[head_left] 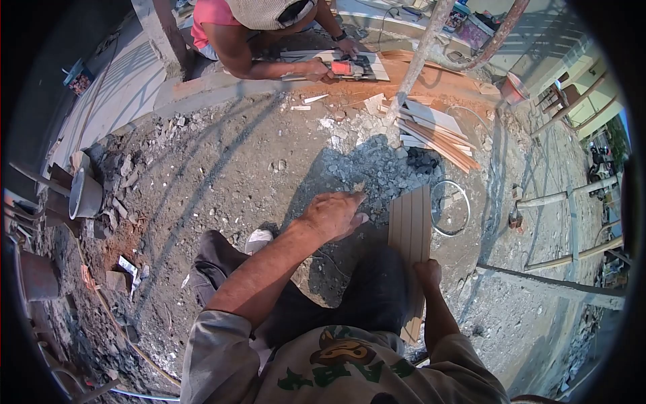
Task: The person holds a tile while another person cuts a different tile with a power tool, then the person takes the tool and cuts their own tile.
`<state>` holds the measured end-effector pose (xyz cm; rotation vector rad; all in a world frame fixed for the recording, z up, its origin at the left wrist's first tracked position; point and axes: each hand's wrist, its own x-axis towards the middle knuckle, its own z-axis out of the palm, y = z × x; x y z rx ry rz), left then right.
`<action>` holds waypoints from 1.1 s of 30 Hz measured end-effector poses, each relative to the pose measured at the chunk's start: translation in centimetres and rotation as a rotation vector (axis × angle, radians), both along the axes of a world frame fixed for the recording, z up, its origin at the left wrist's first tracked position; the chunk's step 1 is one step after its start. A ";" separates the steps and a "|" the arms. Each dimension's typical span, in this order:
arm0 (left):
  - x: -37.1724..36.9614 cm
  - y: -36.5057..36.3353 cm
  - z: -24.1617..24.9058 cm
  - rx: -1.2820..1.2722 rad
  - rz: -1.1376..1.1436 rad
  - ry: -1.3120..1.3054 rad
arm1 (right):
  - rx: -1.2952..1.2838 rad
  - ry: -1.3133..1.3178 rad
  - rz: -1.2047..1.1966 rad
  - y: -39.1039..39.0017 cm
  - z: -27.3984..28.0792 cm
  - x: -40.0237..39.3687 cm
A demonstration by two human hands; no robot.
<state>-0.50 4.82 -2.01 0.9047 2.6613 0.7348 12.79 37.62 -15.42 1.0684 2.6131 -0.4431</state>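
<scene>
My left hand (333, 215) is stretched forward over the rubble-strewn ground, fingers apart and pointing at a patch of grey gravel (377, 172); it holds nothing I can make out. My right hand (428, 273) grips the near edge of a long ribbed beige tile (409, 225) that stands on the ground beside my knee. My dark trousers and a white shoe (258, 239) show below the arm.
A co-worker crouches at the top, both hands on an orange power tool (343, 67) over a pale tile. Cut tile strips (437, 135) lie by a slanted pole (417, 64). A wire ring (449, 207) lies right of my tile, a grey bucket (84, 195) stands left, and pipes (565, 196) lie right.
</scene>
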 end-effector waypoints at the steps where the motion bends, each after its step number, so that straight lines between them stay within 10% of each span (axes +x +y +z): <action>1: 0.0 0.0 0.0 -0.005 0.000 0.000 | 0.005 0.001 0.011 0.0 0.0 0.0; 33: 0.1 -0.1 0.5 -0.042 -0.001 -0.035 | 0.035 0.013 0.047 0.1 -0.3 0.1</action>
